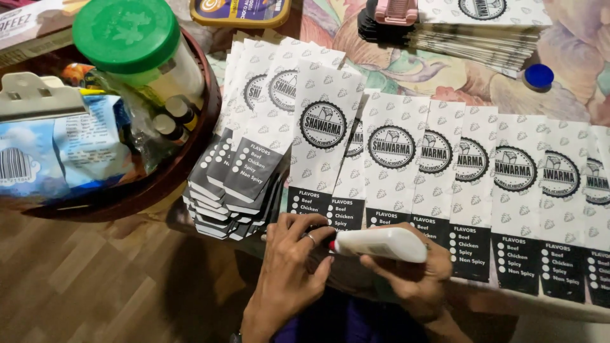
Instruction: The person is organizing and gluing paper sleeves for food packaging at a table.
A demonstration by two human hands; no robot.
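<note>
Seen from above, the person's right hand [416, 276] was closed around a white glue bottle [381, 244], held level with its red tip pointing left. The left hand [295, 260], a ring on one finger, rested with its fingers curled at that tip, over the dark lower end of a paper sleeve; whether those fingers pinched anything could not be made out. The two hands hid the bottom edges of the sleeves under them, and both forearms ran off the lower edge of the view.

A row of white-and-black paper sleeves [445, 171] lay overlapped side by side across the patterned tablecloth [438, 73], each with a round emblem and a dark band of small checkboxes. The last sleeve at the right was cut off by the frame. To the left, a fanned stack of the same sleeves [254, 152] leaned against a round brown tray [203, 127].

The tray held a jar with a green lid [127, 32], two small dark-capped bottles [168, 117], and a blue-and-white packet [57, 152] closed with a pale clip; the packet's left side was out of view. At the top, a flat pile of sleeves [483, 32] sat partly cropped, with a pink clip [395, 11] on a dark stack just beside it. A blue bottle cap [539, 76] lay alone nearby. Wooden floor [95, 279] showed at lower left.
</note>
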